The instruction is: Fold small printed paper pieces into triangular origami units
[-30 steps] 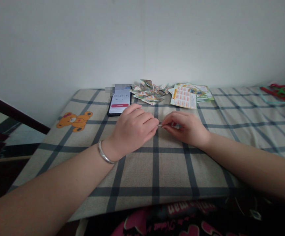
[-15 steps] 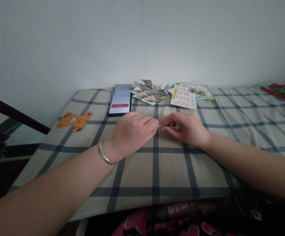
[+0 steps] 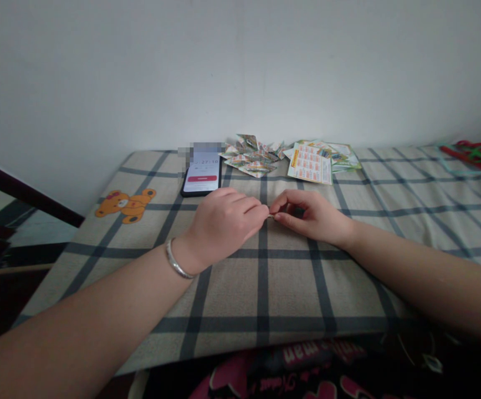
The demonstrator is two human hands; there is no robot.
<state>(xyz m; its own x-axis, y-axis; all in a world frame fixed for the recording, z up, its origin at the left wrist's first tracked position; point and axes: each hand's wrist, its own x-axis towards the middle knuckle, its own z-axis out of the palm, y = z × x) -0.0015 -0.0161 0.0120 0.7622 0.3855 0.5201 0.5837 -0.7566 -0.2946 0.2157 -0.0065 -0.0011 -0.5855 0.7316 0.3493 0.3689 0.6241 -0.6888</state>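
Note:
My left hand [image 3: 232, 219], with a silver bangle [image 3: 177, 262] at its wrist, is closed with its knuckles up and hides most of what it holds. My right hand [image 3: 302, 217] pinches with thumb and forefinger right against the left fingertips. Between them a sliver of a small pale paper-like piece [image 3: 271, 216] shows. Both hands are low over the checked tablecloth [image 3: 232, 293]. Just beyond them lie several folded pieces of printed paper [image 3: 255, 160] in a cluster, and to their right a stack of flat printed paper cards [image 3: 311, 164].
A phone [image 3: 201, 178] with a lit screen lies behind my left hand. An orange teddy bear picture [image 3: 128, 205] is on the cloth at left. Red and green strips [image 3: 479, 155] lie at the far right. A white wall [image 3: 240, 72] stands behind the table.
My right fingertips have moved slightly left, up against the left fingers, and less of the pale piece shows between them. The left hand has barely moved.

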